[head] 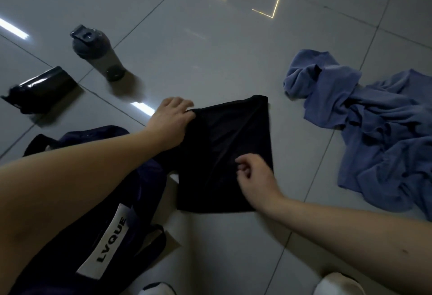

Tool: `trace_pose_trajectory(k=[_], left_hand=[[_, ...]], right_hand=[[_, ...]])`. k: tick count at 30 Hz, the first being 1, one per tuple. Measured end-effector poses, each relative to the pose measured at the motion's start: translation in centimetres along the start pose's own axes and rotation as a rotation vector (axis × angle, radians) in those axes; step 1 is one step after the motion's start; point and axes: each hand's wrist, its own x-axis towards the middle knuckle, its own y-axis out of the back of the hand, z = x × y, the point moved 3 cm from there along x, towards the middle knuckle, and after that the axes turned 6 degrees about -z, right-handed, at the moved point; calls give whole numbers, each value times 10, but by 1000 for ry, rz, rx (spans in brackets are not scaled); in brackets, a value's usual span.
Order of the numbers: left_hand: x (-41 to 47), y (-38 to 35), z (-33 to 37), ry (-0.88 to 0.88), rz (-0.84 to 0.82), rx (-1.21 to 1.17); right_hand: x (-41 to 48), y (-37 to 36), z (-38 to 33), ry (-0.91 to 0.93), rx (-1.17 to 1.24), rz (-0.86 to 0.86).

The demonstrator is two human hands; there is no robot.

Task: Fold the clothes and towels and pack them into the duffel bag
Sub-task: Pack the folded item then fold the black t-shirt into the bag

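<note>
While the black garment [224, 152] is pinched by the left hand [173, 119], right hand [254, 175] curled, hold unclear; flanked by duffel bag [131, 201], bottle [98, 53], blue towel [378, 126].

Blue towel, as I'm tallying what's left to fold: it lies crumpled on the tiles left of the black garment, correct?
Not quite. The head view shows the blue towel crumpled on the tiles to the right of the black garment, not the left.

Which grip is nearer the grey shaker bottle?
Left. The left grip holds the black garment at its far corner, right of the shaker bottle and closer to the camera. The right grip is over the garment's near half, farther off.
</note>
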Motion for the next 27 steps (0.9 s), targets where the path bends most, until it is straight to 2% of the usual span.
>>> trace_pose_trajectory(k=[1,2,4,5,7,10,13,17,19,21,24,27], left_hand=[[-4,0,17,-84,51,-88],[-9,-2,37,-181,29,-150],[-28,-11,75,-321,-141,-198],[-39,-19,89,-339,-239,-176],[-58,-35,101,-239,-362,-71],[-74,-43,102,-41,-295,20],[-83,-40,104,78,-244,56],[-91,-29,129,-9,-180,-17],[-97,-28,156,-76,-253,-131],[-103,-33,182,-68,-326,-184],[-110,-46,205,-39,-325,-169],[-115,-55,218,-55,-272,-121]], right_hand=[[0,9,10,-117,-48,38],[-1,17,22,-252,-107,58],[-8,26,41,-505,-217,54],[-13,27,48,-592,-230,32],[-20,24,60,-683,-171,-43],[-25,17,66,-703,-40,-116],[-28,27,60,-657,33,-95],[-36,50,52,-627,124,-105],[-42,60,55,-627,172,-100],[-52,68,62,-656,199,-101],[-68,78,81,-671,116,-107],[-75,84,104,-547,-89,-83]])
